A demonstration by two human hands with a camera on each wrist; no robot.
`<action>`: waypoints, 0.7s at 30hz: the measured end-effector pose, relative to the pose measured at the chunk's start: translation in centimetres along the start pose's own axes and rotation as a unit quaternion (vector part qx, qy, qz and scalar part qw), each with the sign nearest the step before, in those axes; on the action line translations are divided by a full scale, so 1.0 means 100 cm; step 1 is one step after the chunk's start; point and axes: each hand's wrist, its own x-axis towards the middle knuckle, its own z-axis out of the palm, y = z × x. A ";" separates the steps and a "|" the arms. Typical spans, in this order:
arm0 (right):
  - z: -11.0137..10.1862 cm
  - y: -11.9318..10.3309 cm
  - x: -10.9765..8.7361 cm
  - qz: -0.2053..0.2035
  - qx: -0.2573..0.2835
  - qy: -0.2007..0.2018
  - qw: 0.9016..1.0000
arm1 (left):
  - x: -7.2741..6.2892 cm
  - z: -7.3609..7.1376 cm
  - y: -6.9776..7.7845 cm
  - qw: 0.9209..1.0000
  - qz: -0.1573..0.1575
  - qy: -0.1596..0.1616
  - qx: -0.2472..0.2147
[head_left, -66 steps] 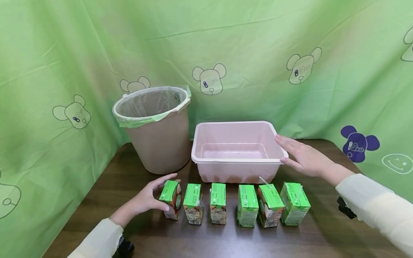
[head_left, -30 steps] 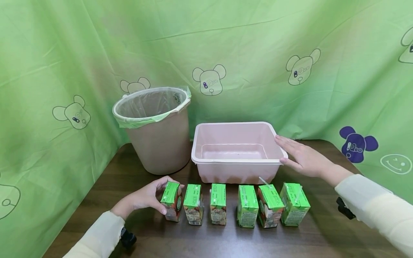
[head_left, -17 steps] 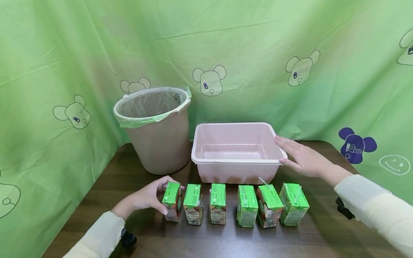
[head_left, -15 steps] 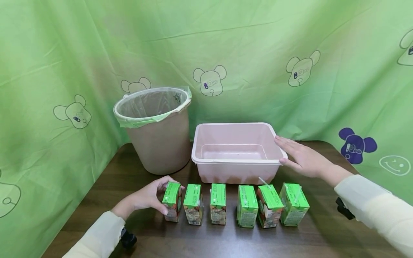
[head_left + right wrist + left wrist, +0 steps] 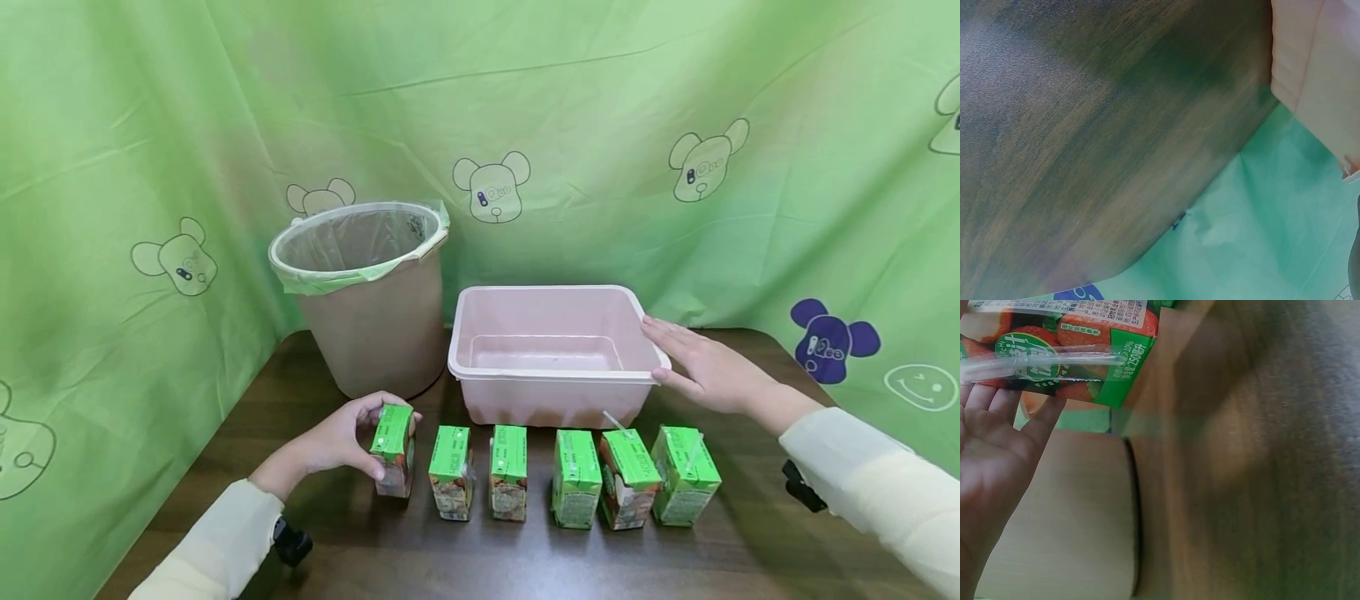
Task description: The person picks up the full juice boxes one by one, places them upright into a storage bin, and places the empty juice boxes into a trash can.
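Note:
My left hand (image 5: 333,437) grips a drink carton (image 5: 393,432) with a green top, thumb on the near side and fingers round the far side. In the left wrist view, this carton's side shows strawberries, with a wrapped straw (image 5: 1085,357) stuck along it. My right hand (image 5: 705,367) lies with straight fingers against the right rim of a pink plastic tub (image 5: 555,400). The tub has nothing inside. The right wrist view catches only the tub's wall (image 5: 1316,69) and a sliver of the hand at its right edge.
Several more green-topped cartons stand in a row before the tub, among them a carton (image 5: 451,475), another carton (image 5: 508,475) and a carton with an upright straw (image 5: 628,479). A bag-lined bin (image 5: 375,333) stands left of the tub on the brown table (image 5: 525,567). Green cloth (image 5: 600,83) hangs behind.
My left hand first shifted slightly right with the carton; in the last half second it has moved it up and away from me, slightly left. My right hand has stayed at the tub's rim.

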 end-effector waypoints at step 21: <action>0.001 0.001 0.000 -0.003 -0.002 0.003 1.000 | 0.026 -0.009 0.047 0.998 0.047 0.015 0.023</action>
